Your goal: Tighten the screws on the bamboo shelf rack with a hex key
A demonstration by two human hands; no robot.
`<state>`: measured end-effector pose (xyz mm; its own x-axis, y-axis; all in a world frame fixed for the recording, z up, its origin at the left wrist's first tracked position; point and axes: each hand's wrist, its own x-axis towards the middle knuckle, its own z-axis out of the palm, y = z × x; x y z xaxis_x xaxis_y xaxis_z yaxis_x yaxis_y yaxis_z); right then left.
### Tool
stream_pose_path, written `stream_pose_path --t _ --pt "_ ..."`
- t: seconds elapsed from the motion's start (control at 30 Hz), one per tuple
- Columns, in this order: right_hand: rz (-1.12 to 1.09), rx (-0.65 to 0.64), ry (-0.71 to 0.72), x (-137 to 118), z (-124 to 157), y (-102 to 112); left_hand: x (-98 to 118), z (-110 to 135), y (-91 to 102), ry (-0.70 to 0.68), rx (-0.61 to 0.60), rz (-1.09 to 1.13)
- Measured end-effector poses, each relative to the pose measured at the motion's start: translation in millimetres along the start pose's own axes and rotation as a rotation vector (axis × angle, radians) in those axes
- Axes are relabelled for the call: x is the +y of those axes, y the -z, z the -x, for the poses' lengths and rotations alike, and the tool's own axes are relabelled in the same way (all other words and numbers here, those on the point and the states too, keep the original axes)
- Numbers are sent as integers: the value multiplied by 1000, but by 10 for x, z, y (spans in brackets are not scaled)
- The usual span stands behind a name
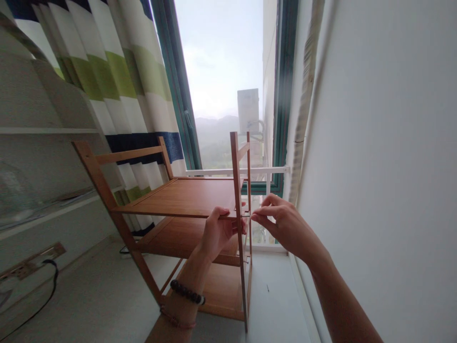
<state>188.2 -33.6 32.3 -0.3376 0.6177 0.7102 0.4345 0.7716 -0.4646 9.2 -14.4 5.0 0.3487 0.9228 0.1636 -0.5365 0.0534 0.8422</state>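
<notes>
A brown wooden shelf rack (pixel 189 195) with several tiers stands upright before me. My left hand (pixel 220 231) is closed around the front edge of its upper shelf, close to the right front post (pixel 240 238); some of its fingers are hidden behind the wood. From the right, my right hand (pixel 280 224) pinches the outer end of a thin metal screw (pixel 246 216), whose other end meets the outer side of that post at the upper shelf's height. Lower on the same post, another screw (pixel 246 262) sticks out.
A small screw-like piece (pixel 267 287) lies on the white surface right of the rack. A white wall (pixel 385 143) rises close on the right. Behind are a window and a striped curtain (pixel 117 76). A black cable (pixel 53 281) hangs from a socket at left.
</notes>
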Motion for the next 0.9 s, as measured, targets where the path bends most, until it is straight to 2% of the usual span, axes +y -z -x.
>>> stream_pose_path --t 0.07,0.17,0.3,0.43,0.53,0.77,0.9 --pt "10 30 -16 -23 -16 68 5 3 -10 1 -7 13" --pt "-137 79 -67 -8 31 99 7 3 -12 -9 -11 25" --pt "-397 53 -131 90 133 -56 -11 3 -19 -24 18 13" --pt "-394 137 -163 167 163 -249 -50 0 -47 -66 65 12" --pt "-471 195 -172 168 143 -308 -64 -6 -69 -97 60 13" --pt "-689 113 -316 137 76 -310 -17 -5 -109 -53 149 -96" --pt "-818 95 -376 158 38 -330 -62 -32 -118 -104 175 -58"
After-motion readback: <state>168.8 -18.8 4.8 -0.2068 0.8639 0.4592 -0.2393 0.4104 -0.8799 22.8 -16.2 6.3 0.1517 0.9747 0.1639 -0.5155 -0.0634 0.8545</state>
